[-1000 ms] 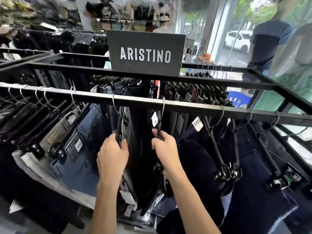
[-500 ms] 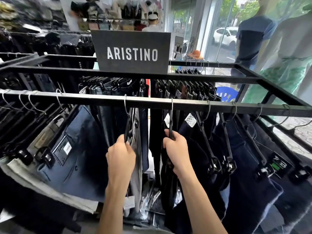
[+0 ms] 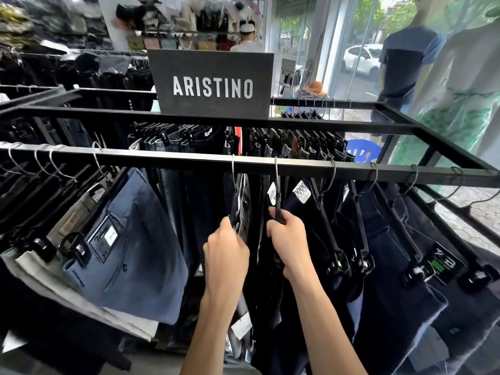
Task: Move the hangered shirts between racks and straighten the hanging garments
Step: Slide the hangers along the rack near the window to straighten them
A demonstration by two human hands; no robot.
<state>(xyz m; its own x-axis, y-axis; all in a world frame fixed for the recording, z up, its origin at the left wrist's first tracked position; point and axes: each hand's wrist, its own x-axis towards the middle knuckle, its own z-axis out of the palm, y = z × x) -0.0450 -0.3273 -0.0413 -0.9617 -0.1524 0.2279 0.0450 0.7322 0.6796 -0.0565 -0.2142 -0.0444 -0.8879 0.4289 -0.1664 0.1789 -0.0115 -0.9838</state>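
A black metal rack rail (image 3: 176, 161) runs across the view, hung with trousers on black clip hangers. My left hand (image 3: 226, 253) grips a black hanger (image 3: 234, 204) carrying a dark grey garment at the rail's middle. My right hand (image 3: 289, 242) grips the neighbouring black hanger (image 3: 278, 196) with a black garment (image 3: 267, 307) below it. Both hooks sit on the rail, a small gap between them. Blue trousers (image 3: 130, 247) hang tilted to the left; dark navy trousers (image 3: 384, 266) fill the right.
A grey ARISTINO sign (image 3: 213, 85) stands on the rack's middle bar. A second row of clipped trousers (image 3: 297, 147) hangs behind. Two dressed mannequins (image 3: 405, 58) stand by the glass front at right. A blue plastic stool (image 3: 362, 151) shows beyond the rack.
Both hands slid their hangers rightward along the rail and came closer together. The view has shifted slightly, and the hangers now hang more upright.
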